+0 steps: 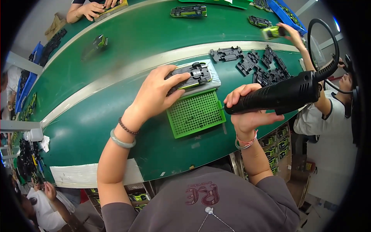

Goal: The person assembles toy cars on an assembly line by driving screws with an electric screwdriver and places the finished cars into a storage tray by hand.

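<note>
My left hand (151, 89) steadies an upturned toy car (200, 73), its black underside facing up and a yellow-green body edge showing below. The car lies on a pale padded cloth (216, 78). In my right hand (247, 120) is a black electric screwdriver (276, 97), held level with its thin tip pointing left. That tip reaches over the right edge of a green perforated tray (174, 134), apart from the car. A few small dark bits, too small to make out, lie in the tray. My right thumb is stretched out below the tool.
Several black car chassis (248, 62) lie to the right of the pad. A pale rail (127, 75) separates my green worktop from a green belt (135, 42) carrying toy cars (188, 11). Co-workers' hands (92, 11) are at the far left and right. A black cable (335, 46) loops up from the screwdriver.
</note>
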Demonstrator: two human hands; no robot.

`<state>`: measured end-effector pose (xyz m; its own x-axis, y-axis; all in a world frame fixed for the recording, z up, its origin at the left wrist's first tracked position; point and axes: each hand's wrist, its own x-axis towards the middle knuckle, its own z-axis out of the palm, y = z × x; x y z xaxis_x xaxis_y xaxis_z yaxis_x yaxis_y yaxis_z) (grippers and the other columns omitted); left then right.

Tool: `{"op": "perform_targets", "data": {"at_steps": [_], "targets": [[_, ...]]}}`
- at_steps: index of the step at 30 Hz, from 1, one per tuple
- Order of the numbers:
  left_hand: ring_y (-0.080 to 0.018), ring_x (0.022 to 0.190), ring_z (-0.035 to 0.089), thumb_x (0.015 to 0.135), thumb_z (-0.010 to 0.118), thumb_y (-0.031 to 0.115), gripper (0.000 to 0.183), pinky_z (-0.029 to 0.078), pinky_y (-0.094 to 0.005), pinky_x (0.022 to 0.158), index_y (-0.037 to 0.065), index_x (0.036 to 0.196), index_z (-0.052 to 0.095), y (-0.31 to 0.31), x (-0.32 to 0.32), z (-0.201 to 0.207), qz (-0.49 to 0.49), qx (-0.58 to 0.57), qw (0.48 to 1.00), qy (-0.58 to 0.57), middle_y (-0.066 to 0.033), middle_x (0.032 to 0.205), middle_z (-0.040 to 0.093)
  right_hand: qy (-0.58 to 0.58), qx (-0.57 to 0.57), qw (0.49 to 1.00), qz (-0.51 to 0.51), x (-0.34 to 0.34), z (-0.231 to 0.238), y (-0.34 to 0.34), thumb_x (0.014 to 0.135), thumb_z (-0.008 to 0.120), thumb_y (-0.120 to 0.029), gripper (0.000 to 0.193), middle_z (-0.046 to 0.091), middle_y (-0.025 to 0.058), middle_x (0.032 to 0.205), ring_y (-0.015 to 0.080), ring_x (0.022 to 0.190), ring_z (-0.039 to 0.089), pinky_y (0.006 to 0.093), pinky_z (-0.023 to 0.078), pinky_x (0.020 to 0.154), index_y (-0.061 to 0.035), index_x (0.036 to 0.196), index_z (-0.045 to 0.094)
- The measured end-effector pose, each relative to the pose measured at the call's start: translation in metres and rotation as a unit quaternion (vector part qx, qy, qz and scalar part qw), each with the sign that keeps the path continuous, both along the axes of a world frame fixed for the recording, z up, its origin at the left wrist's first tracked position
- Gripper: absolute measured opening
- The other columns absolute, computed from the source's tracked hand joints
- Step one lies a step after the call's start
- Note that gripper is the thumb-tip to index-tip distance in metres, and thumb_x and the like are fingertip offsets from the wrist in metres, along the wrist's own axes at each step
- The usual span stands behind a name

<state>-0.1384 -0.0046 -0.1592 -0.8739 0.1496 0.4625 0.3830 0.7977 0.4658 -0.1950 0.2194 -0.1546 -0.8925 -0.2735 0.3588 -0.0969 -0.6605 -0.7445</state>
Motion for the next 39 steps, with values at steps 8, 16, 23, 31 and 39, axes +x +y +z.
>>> {"op": "perform_targets", "data": {"at_steps": [8, 16, 23, 31, 39], "targets": [[-0.0331, 0.097, 0.052, 0.073, 0.066, 0.014, 0.037, 0.044, -0.0402, 0.084, 0.014, 0.109, 0.058, 0.0, 0.0, 0.001, 0.0, 0.0, 1.0, -0.004, -0.0161, 0.108, 0.053, -0.011, 0.008, 1.0, -0.027, 0.001, -0.005, -0.002, 0.054, 0.017, -0.094, 0.102, 0.05, 0.012, 0.06, 0.0191, 0.05, 0.048, 0.0295, 0.043, 0.046, 0.0004, 0.085, 0.044], [-0.033, 0.098, 0.052, 0.072, 0.067, 0.015, 0.038, 0.044, -0.0403, 0.084, 0.014, 0.109, 0.058, 0.001, 0.0, 0.002, 0.005, -0.028, 1.0, 0.005, -0.0165, 0.108, 0.053, 0.002, 0.099, 0.992, -0.076, 0.009, -0.005, -0.01, 0.055, 0.021, -0.094, 0.099, 0.048, 0.0106, 0.058, 0.0201, 0.049, 0.048, 0.031, 0.043, 0.048, -0.0013, 0.081, 0.044], [-0.0322, 0.098, 0.052, 0.073, 0.066, 0.017, 0.037, 0.043, -0.0397, 0.086, 0.014, 0.109, 0.058, -0.001, 0.0, 0.002, 0.003, -0.043, 0.999, 0.012, -0.0149, 0.108, 0.052, 0.041, 0.098, 0.994, -0.026, -0.005, 0.018, -0.004, 0.055, 0.021, -0.093, 0.099, 0.049, 0.0107, 0.059, 0.0198, 0.05, 0.048, 0.0324, 0.044, 0.049, -0.0012, 0.082, 0.045], [-0.0345, 0.101, 0.051, 0.074, 0.067, 0.015, 0.04, 0.043, -0.0408, 0.087, 0.013, 0.113, 0.057, -0.002, 0.002, 0.004, 0.001, -0.056, 0.998, 0.006, -0.017, 0.111, 0.052, 0.093, 0.006, 0.995, -0.027, -0.056, 0.05, -0.044, 0.056, 0.013, -0.093, 0.103, 0.052, 0.0131, 0.059, 0.0213, 0.049, 0.051, 0.0314, 0.044, 0.048, 0.0009, 0.081, 0.048], [-0.0302, 0.1, 0.052, 0.07, 0.068, 0.017, 0.041, 0.042, -0.0399, 0.087, 0.015, 0.109, 0.058, -0.001, 0.002, 0.0, 0.008, -0.053, 0.998, 0.014, -0.0129, 0.107, 0.052, 0.06, 0.071, 0.996, -0.015, -0.064, 0.034, -0.063, 0.057, 0.021, -0.092, 0.098, 0.052, 0.0126, 0.06, 0.0227, 0.052, 0.051, 0.0314, 0.044, 0.05, -0.001, 0.081, 0.047]]}}
